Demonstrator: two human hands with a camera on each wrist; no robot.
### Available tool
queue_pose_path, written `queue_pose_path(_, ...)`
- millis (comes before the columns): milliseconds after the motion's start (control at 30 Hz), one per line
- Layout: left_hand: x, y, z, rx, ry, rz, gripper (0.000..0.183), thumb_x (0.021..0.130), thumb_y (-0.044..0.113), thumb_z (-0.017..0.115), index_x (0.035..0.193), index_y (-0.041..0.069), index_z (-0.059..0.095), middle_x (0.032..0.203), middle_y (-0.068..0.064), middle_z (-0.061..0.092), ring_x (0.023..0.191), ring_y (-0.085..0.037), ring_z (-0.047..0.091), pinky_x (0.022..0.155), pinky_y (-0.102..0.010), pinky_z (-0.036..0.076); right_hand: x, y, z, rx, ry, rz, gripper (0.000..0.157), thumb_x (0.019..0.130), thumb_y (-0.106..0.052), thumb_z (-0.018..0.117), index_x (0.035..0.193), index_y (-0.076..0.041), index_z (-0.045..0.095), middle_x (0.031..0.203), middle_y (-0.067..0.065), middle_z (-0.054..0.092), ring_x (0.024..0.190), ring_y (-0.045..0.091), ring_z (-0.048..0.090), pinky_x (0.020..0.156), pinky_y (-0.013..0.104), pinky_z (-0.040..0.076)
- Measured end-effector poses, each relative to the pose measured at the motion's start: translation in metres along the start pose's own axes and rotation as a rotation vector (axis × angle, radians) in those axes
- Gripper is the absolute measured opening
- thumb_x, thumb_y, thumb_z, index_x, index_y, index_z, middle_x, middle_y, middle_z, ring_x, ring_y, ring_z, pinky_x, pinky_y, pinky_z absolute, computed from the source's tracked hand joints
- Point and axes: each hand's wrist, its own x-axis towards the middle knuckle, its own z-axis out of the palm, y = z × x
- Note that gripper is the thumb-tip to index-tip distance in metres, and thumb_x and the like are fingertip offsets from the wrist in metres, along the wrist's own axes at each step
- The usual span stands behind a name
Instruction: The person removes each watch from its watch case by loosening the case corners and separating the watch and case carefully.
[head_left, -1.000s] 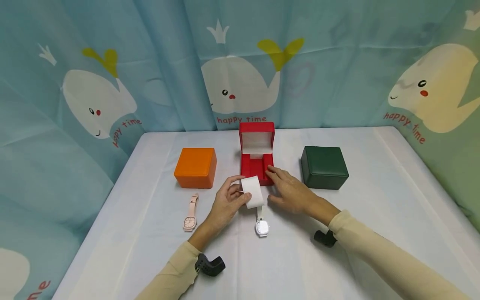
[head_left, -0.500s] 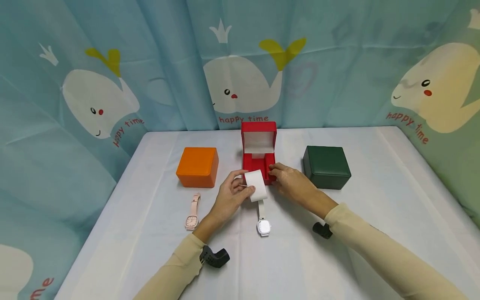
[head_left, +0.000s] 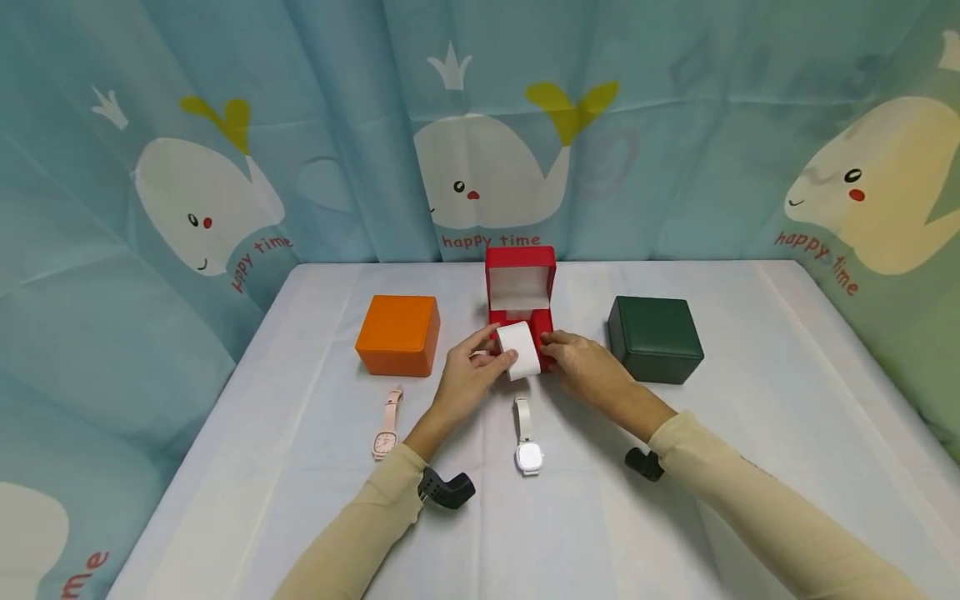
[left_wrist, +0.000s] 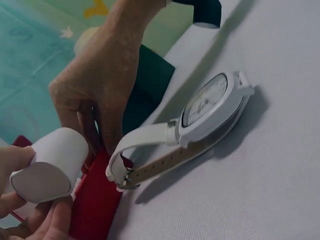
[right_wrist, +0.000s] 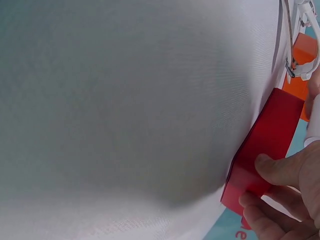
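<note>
A white watch cushion is pinched between the thumb and fingers of my left hand, held over the front of the open red watch box. The left wrist view shows the same cushion end-on. At the box's right front corner, my right hand grips the wall; in the right wrist view its thumb lies on the red box's outer face. The box lid stands up, and the cushion hides part of the interior. Just in front lies a white wristwatch, its strap buckled into a loop.
An orange box, shut, stands to the left, and a shut dark green box to the right. Near the left forearm lies a pink wristwatch. A whale-print curtain hangs behind the white-covered table.
My left hand has carried the cushion away from me, from in front of the red box to over its front part. The right hand's fingers have settled onto the box's right wall.
</note>
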Motion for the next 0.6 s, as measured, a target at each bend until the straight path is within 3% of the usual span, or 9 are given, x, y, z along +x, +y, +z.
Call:
queue_pose_path(267, 0.011, 0.002, 0.005, 0.021, 0.031, 0.004, 0.059, 0.094, 0.009, 0.074, 0.149, 0.009, 0.052, 0.12, -0.017, 0.059, 0.098, -0.026, 0.07, 0.076, -0.027, 0.056, 0.0, 0.001, -0.001, 0.001, 0.024, -0.013, 0.026, 0.081, 0.008, 0.079, 0.107, 0.006, 0.074, 0.115, 0.02, 0.067, 0.104, 0.037, 0.068, 0.088, 0.046, 0.055)
queue_pose_path(600, 0.027, 0.001, 0.006, 0.197, 0.047, 0.026, 0.055, 0.096, 0.012, 0.072, 0.148, 0.01, 0.054, 0.13, -0.017, 0.06, 0.105, -0.027, 0.067, 0.084, -0.032, 0.056, -0.004, 0.0, 0.002, -0.04, 0.011, -0.003, 0.029, 0.083, 0.008, 0.077, 0.112, 0.006, 0.073, 0.12, 0.02, 0.067, 0.11, 0.034, 0.067, 0.089, 0.045, 0.055)
